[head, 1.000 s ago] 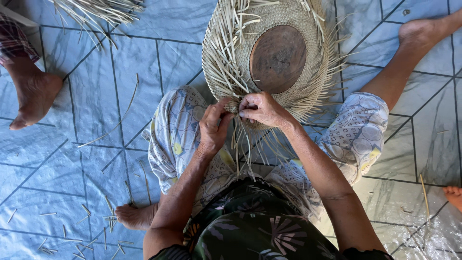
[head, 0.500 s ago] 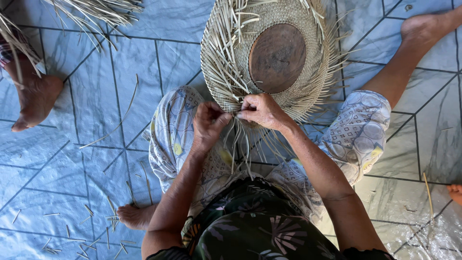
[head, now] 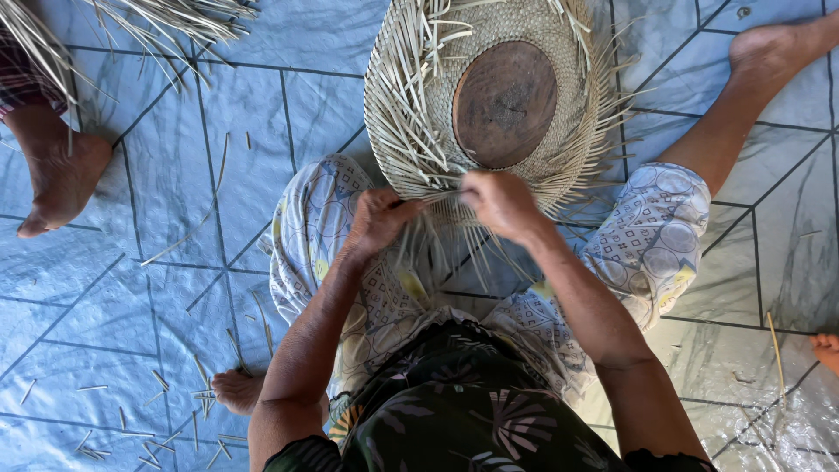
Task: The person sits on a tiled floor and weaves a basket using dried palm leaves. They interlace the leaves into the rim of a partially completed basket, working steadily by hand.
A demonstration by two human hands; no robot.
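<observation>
Blue plastic tarpaulin, printed with a dark grid of lines and diagonals, covered the floor, and short cut bits of straw lay scattered over it, thickest at the lower left. On it sat a person in pale patterned trousers and a dark floral top, legs spread, one bare foot tucked in at the lower left and the other stretched out to the upper right. Between the knees lay a round, half-woven straw piece, its loose strand ends bristling out all round the rim, with a brown wooden disc resting on its middle. Both hands worked at the near edge of that piece. The left hand was closed, fingers curled around a bunch of loose strands that hung down over the lap. The right hand, just beside it, was pinched shut on strands at the woven rim, knuckles up. The two hands were close but did not touch. At the upper left, another person's bare foot rested on the tarpaulin under a second fan of straw, well apart from the work. A toe tip showed at the right edge.
</observation>
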